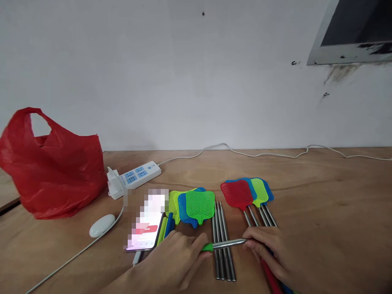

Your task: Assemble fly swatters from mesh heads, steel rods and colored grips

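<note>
My left hand (174,257) pinches the green end of a metal rod (228,244) that lies crosswise over a bundle of loose steel rods (223,245). My right hand (269,253) grips the rod's other, bare metal tip. Behind my left hand lies a pile of green and blue swatter heads (192,206) without rods. Behind my right hand lie assembled fly swatters (245,194), red, green and blue, their rods running under my right hand. A red handle (271,277) sticks out below that hand.
A phone (145,228) with a lit screen lies left of the swatter heads. A white power strip (134,175) and its cable (260,153) run along the wooden table (337,204). A red plastic bag (52,167) stands far left, a white oval device (102,225) near it.
</note>
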Demonstrator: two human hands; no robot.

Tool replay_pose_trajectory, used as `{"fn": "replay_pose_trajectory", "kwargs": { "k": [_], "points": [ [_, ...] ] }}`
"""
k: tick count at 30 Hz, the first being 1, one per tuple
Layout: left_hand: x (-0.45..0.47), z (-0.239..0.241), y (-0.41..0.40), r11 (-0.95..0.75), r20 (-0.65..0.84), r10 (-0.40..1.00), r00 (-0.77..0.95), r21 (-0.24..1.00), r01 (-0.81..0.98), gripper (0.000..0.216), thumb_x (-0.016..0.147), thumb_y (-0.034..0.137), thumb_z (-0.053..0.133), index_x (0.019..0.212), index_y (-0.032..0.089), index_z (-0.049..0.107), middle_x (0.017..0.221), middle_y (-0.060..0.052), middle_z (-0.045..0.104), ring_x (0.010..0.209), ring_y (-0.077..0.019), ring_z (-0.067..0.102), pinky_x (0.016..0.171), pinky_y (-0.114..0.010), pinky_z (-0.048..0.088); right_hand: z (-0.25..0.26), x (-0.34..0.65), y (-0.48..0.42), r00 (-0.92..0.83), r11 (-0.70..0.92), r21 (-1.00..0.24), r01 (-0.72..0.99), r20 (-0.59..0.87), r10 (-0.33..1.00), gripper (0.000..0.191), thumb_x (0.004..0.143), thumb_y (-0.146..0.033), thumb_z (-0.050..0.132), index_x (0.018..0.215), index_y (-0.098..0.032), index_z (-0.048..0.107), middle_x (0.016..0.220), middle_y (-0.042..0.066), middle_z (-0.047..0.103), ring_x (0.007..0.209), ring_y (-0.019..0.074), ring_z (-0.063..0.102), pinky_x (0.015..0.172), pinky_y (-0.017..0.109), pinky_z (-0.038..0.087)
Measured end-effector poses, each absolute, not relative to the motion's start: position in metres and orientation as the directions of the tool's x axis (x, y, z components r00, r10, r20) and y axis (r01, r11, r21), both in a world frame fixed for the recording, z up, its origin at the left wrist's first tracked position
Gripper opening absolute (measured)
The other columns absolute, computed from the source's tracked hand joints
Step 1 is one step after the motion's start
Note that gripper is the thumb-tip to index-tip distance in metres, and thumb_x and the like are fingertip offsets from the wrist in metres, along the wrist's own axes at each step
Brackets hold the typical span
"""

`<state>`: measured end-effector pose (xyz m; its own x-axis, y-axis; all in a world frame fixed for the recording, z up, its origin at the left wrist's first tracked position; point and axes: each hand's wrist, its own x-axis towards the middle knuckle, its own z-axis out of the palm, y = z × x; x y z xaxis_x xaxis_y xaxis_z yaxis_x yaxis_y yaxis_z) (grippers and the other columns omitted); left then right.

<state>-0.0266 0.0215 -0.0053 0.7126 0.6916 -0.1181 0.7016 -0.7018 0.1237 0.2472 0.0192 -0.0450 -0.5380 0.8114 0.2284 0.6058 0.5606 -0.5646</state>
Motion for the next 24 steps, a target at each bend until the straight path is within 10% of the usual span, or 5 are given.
{"fn": "replay_pose_trajectory", "kwargs": {
  "k": [11,24],
  "points": [
    [-0.039,-0.009,0.029,-0.647,0.257,0.760,0.597,0.385,0.658,0.039,0.109,0.033,0.024,0.110,0.023,0.062,0.101,-0.004,0.071,0.091,-0.0223,0.068,0.079,-0.035,0.052,-0.037,0.251,0.053,-0.282,0.237,-0.958,0.160,0.186,0.941,0.038,0.095,-0.054,0.056,0.088,-0.019,0.068,0.061,-0.002,0.061,0.049,0.0130,0.055,0.047,0.024,0.045],
    [-0.035,-0.024,0.049,-0.624,0.151,0.781,0.607,0.147,0.767,0.036,0.103,0.024,0.042,0.133,0.011,0.058,0.141,-0.016,0.059,0.131,-0.0327,0.055,0.109,-0.056,0.044,-0.025,0.259,0.067,0.132,0.371,-0.929,0.020,0.370,0.920,0.025,0.094,-0.049,0.062,0.093,-0.024,0.067,0.065,0.001,0.070,0.051,0.0172,0.063,0.047,0.029,0.053]
  ]
}}
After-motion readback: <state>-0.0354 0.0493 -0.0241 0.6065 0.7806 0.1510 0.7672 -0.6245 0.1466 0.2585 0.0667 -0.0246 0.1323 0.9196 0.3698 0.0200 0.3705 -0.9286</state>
